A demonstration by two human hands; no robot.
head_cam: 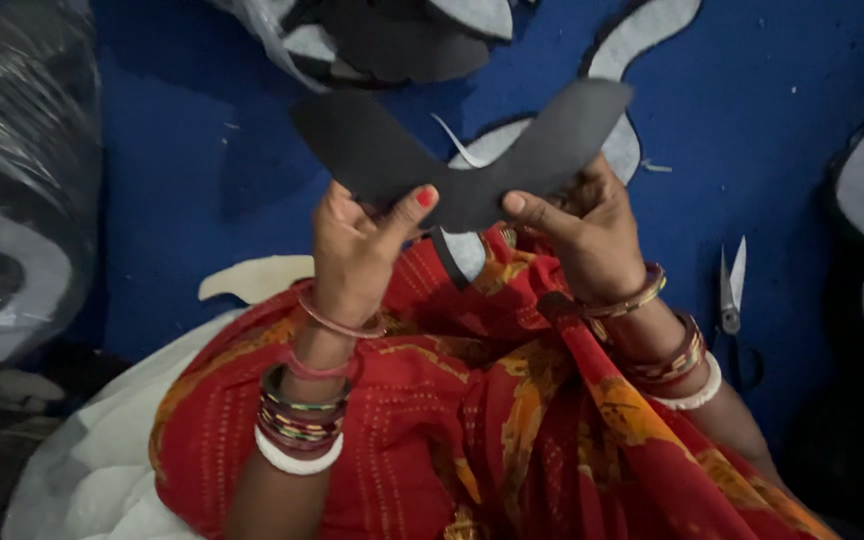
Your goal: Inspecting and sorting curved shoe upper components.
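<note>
Both hands up over the lap w/ one black cut-out piece (pixel 452 150) held between them, a flat boomerang-like shape, prob foam or felt. Left hand (pixel 357 250) is closed on it: thumb w/ red nail on the near face, other fingers behind, gripping just left of the bend. Right hand (pixel 582 235) likewise pinched closed on it, thumb on the near face just right of the bend, fingers hidden behind. Piece sits above & slightly away from both grips; its two arms run up-left & up-right from the bend, so the long axis goes roughly left-right across the view, w/ the right tip a bit higher. Both hands abt equally near the middle; the left arm of the piece sticks out further past its grip than the right one. A thin dark strip (pixel 449 258) hangs below the bend, btwn the hands; can't tell if it's attached. Scissors (pixel 731 290) lie on the blue mat (pixel 182 180) well apart, on the right-hand side, nearer the right hand. More black & white cut shapes (pixel 392 35) lie beyond the piece. Red patterned cloth (pixel 432 420) covers the lap
</note>
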